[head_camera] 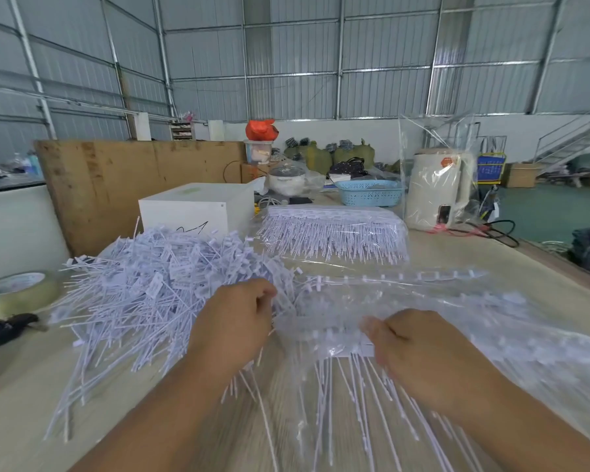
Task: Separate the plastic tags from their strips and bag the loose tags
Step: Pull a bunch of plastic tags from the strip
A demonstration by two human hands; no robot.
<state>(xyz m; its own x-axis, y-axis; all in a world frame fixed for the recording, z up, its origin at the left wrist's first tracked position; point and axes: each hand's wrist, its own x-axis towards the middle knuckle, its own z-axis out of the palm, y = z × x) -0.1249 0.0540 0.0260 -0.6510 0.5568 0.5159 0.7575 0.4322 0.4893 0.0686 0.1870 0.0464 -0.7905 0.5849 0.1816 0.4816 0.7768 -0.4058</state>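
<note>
1. Separating is the step in hand: my left hand and right hand work a strip of tags lying on the worktop directly in front of me.
2. Left hand: fingers curled at the strip's left end, apparently pinching tags there; motion blur hides the exact hold.
3. Right hand: fingers curled over the strip's spine, pinning it, with the tag stems fanning toward me beneath it.
4. Loose tags form a heap on the left, touching my left hand; I judge many already freed, none yet bagged.
5. Uncut strips wait in a clear wrapper behind the work, and a bared strip lies between that and my hands.
6. Next move, as I judge it: pull the left hand away leftward to snap tags off, then drop them on the heap.
7. Room: open worktop lies near me and to the right; the heap, tape roll and black tool crowd the left, and the right edge falls away beyond the kettle.
</note>
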